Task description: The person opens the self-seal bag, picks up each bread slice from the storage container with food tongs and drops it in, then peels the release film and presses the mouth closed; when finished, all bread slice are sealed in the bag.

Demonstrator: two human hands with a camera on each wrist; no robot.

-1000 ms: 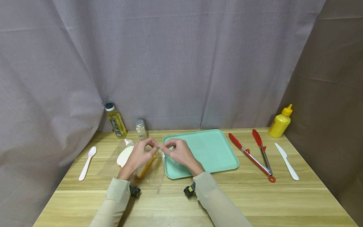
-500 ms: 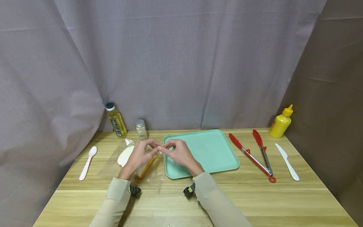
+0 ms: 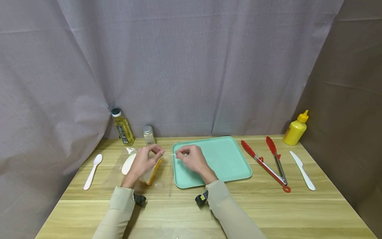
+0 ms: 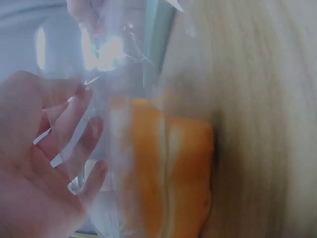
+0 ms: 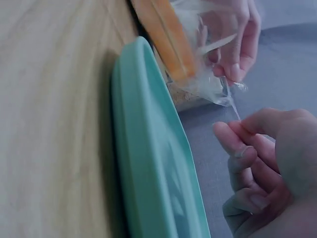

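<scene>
A clear plastic bag (image 5: 214,90) stands around bread with an orange-brown crust (image 4: 188,163), left of the tray. My left hand (image 3: 145,162) pinches the bag's gathered end between thumb and index finger. From there a thin pale strip (image 5: 235,106) stretches taut across to my right hand (image 3: 193,160). The right thumb and index finger pinch the strip's other end, over the left edge of the green tray (image 3: 222,159). Partly behind the left hand lies a white rounded piece (image 3: 127,164), under the clear plastic.
An oil bottle (image 3: 123,129) and a small shaker jar (image 3: 148,135) stand at the back left. A white spoon (image 3: 93,172) lies farther left. Red-tipped tongs (image 3: 268,169), a white knife (image 3: 302,171) and a yellow squeeze bottle (image 3: 294,131) are on the right.
Both hands were together at the bag's end; now they are apart, the left drawn left and the right drawn right, with the pale strip stretched between them. The bread has tipped slightly.
</scene>
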